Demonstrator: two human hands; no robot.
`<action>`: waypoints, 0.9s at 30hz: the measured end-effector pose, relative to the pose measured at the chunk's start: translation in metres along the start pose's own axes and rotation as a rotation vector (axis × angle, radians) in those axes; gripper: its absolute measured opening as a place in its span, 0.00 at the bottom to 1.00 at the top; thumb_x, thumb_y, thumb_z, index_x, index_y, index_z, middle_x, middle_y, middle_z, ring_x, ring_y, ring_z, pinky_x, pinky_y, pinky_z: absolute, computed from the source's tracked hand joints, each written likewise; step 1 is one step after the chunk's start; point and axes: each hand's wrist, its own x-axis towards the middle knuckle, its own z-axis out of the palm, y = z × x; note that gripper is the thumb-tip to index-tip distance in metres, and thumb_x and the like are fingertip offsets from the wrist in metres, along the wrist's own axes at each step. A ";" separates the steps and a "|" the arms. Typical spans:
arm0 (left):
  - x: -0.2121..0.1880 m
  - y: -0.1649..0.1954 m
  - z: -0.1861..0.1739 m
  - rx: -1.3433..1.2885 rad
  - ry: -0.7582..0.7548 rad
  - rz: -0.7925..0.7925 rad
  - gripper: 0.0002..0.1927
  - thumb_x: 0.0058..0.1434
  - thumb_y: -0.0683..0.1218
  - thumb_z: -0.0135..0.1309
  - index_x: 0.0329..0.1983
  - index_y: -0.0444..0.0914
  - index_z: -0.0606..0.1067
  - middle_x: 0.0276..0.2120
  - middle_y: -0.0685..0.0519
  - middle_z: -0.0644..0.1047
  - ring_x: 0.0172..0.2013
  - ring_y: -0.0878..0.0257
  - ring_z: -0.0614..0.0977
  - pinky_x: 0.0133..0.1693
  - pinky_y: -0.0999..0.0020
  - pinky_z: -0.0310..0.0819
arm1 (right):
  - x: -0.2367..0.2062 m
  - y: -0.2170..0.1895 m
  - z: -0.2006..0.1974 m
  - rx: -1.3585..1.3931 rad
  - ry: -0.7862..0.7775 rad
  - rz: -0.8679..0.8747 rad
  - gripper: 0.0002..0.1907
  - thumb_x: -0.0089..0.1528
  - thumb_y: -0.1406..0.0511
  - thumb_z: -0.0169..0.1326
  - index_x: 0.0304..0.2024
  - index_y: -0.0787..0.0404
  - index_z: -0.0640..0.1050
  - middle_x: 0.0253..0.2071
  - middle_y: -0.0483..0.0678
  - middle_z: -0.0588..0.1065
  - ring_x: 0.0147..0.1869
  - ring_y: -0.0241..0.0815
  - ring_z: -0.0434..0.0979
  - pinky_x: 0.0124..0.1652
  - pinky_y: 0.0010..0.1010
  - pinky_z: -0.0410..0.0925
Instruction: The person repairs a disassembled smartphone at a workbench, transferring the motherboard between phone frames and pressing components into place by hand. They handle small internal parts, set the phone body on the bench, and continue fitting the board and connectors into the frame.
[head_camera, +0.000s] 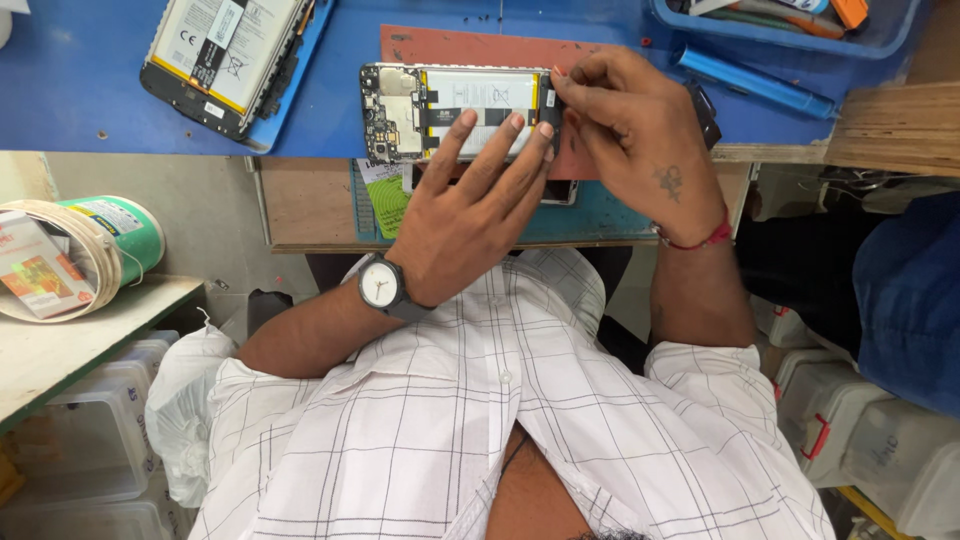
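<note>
An opened phone (400, 110) with its back cover off lies on a red mat (450, 45) on the blue table top, its battery and circuit board showing. My left hand (465, 225), with a wristwatch (380, 285), rests its spread fingers flat on the battery and holds the phone down. My right hand (640, 140), with a red thread at the wrist, pinches its fingertips at the right end of the phone. What sits between those fingertips is hidden.
A second opened phone (225, 55) lies at the top left on the table. A blue tray (760, 35) of tools and a blue cylinder (755, 82) sit top right, beside stacked wooden boards (900, 125). A green tub (125, 225) stands on a left shelf; plastic bins (870, 430) lower right.
</note>
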 end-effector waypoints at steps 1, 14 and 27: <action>0.004 -0.002 0.001 -0.021 0.002 -0.003 0.16 0.72 0.47 0.53 0.61 0.39 0.78 0.70 0.51 0.69 0.71 0.55 0.65 0.75 0.45 0.47 | 0.004 -0.001 -0.002 -0.025 -0.018 -0.010 0.16 0.67 0.80 0.57 0.56 0.67 0.80 0.52 0.51 0.75 0.52 0.42 0.80 0.47 0.30 0.74; 0.021 -0.002 0.001 -0.055 -0.026 0.026 0.21 0.69 0.44 0.52 0.62 0.30 0.75 0.64 0.41 0.72 0.67 0.49 0.70 0.72 0.54 0.59 | 0.018 -0.009 0.001 -0.626 -0.064 -0.271 0.12 0.66 0.68 0.64 0.48 0.69 0.81 0.46 0.47 0.74 0.46 0.44 0.75 0.43 0.34 0.71; -0.002 0.008 -0.010 -0.055 -0.001 -0.009 0.25 0.67 0.42 0.49 0.66 0.28 0.71 0.67 0.39 0.69 0.69 0.49 0.68 0.71 0.54 0.58 | 0.059 0.016 -0.010 -0.231 -0.335 0.083 0.10 0.60 0.66 0.68 0.41 0.65 0.84 0.36 0.54 0.81 0.39 0.44 0.83 0.38 0.34 0.75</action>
